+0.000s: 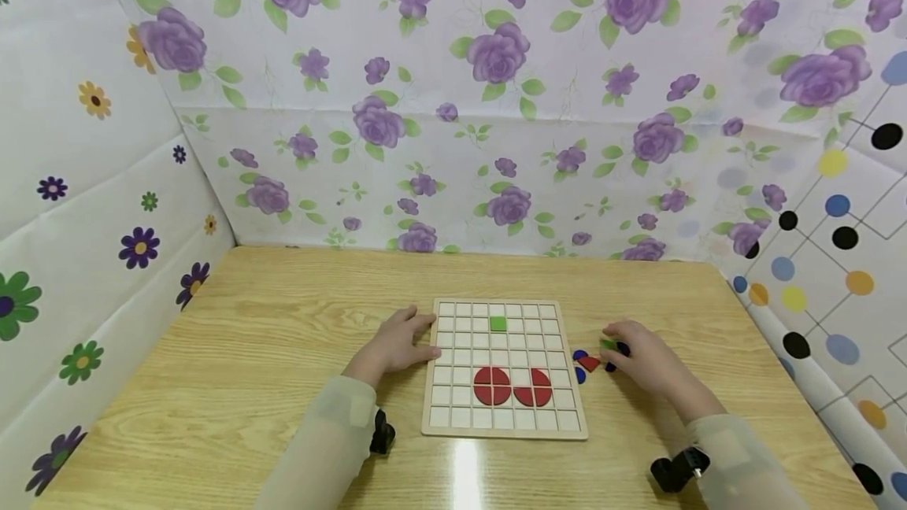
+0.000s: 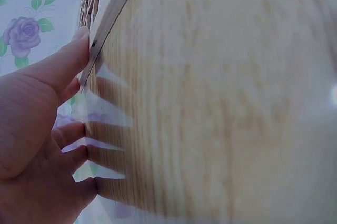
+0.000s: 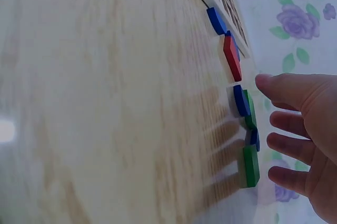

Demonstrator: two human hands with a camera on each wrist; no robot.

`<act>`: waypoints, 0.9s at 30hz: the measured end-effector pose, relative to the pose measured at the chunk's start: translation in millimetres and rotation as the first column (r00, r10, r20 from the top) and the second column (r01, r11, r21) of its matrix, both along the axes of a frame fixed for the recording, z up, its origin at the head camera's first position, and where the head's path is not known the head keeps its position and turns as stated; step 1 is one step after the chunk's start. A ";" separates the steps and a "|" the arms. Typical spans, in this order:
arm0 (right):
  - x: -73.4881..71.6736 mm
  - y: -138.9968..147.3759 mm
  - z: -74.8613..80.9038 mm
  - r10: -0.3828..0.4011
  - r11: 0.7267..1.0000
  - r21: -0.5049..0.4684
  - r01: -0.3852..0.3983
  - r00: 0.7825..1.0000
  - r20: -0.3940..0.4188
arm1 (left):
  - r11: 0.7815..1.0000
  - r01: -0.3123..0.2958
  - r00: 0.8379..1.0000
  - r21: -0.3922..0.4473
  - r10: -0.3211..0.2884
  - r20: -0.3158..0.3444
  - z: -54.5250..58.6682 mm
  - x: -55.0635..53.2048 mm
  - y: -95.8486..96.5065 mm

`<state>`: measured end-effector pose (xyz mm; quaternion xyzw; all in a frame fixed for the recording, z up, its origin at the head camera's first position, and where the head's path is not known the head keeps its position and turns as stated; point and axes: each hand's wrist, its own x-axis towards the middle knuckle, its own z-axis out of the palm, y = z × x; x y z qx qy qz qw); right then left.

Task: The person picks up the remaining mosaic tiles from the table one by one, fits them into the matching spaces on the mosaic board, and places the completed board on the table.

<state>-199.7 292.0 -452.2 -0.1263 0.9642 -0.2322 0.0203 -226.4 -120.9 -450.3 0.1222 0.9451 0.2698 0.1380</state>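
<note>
A square wooden grid board (image 1: 505, 437) lies flat on the table. One green square (image 1: 498, 324) sits in a cell near its far side. Closer in, red quarter pieces make a full circle (image 1: 492, 386), and beside it a three-quarter circle (image 1: 542, 396). My left hand (image 1: 393, 343) rests at the board's left edge, thumb (image 2: 68, 61) against the rim and other fingers spread. To the right, my right hand (image 1: 645, 360) hovers by loose blue, red and green pieces, its fingers relaxed with nothing gripped. A green piece (image 3: 251, 166) lies close to its fingertips.
Between the board and the right hand lie a loose red piece (image 1: 588, 364) and a blue piece (image 1: 581, 375). The wooden table (image 1: 298, 290) meets a flowered cloth wall (image 1: 453, 179) at the back, with patterned cloth on both sides.
</note>
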 end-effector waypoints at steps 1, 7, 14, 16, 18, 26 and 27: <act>-0.2 0.5 -0.5 0.000 1.000 0.003 0.000 1.000 -0.002 | 1.000 0.000 1.000 0.000 0.000 -0.001 -0.4 0.1 -0.1; -2.2 2.3 -2.5 -0.009 1.000 0.016 0.009 1.000 0.017 | 1.000 0.005 1.000 -0.009 -0.005 -0.012 -3.2 0.1 -0.7; -7.4 2.5 -3.4 -0.004 0.999 0.048 0.003 1.000 0.021 | 1.000 0.005 1.000 -0.008 -0.005 -0.011 -3.4 0.4 -1.2; -8.6 2.8 -3.5 0.002 0.998 0.062 -0.003 1.000 0.022 | 1.000 0.005 1.000 -0.008 -0.005 -0.011 -3.2 0.8 -0.9; -9.3 3.2 -3.8 0.006 0.997 0.079 -0.007 1.000 0.020 | 1.000 0.007 1.000 -0.008 -0.007 -0.010 -2.9 1.2 -0.5; -10.0 5.0 -1.3 0.029 0.991 0.129 -0.029 1.000 0.000 | 1.000 0.006 1.000 -0.012 -0.007 -0.005 -0.5 0.5 -0.1; -9.7 5.1 -0.7 0.032 0.991 0.133 -0.031 1.000 -0.001 | 1.000 0.008 1.000 -0.014 -0.008 -0.005 -0.4 0.4 0.0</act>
